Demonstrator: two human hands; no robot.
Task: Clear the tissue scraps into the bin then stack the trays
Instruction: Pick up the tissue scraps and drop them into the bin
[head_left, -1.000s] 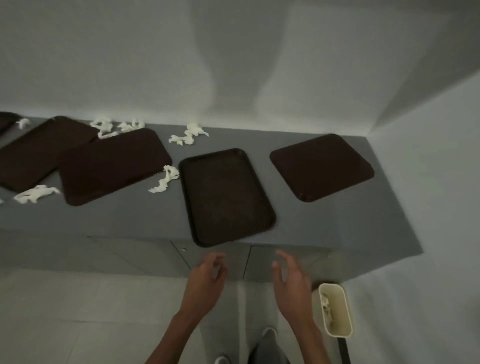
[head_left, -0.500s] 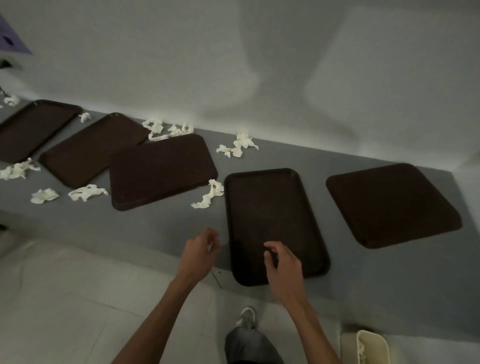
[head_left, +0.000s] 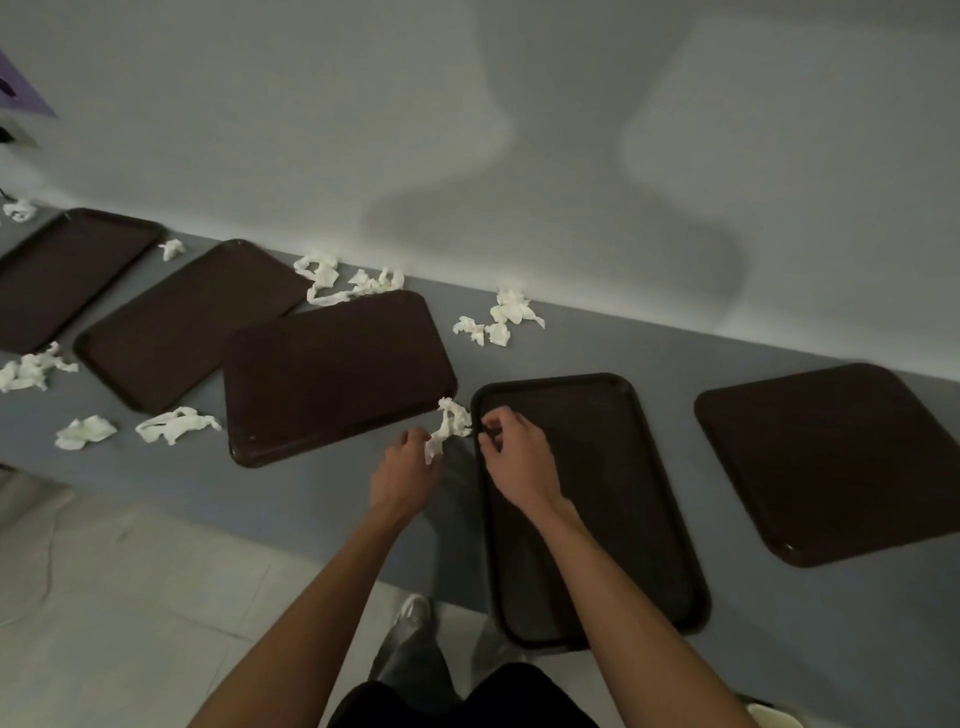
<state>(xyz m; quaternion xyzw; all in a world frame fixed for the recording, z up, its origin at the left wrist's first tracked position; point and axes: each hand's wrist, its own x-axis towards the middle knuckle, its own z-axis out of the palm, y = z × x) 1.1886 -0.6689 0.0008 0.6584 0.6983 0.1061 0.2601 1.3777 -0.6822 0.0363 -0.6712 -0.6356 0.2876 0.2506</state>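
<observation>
Tissue scrap (head_left: 451, 421) looks feather-light and limp; my left hand (head_left: 408, 467) pinches its near end, right hand (head_left: 514, 457) beside it loosely curled, empty.

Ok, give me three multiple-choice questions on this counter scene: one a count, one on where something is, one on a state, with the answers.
1. How many dark brown rectangular plastic trays are in view?
A) three B) five C) seven

2. Where is the white tissue scrap that the left hand pinches?
A) on the floor B) on the grey counter, between two trays C) in the bin

3. How are the trays arranged?
A) in one pile B) leaning upright on the wall C) flat, spread along the counter

Answers:
1 B, five lie in a row.
2 B, it sits in the gap between two middle trays.
3 C, there is no pile yet.
</observation>
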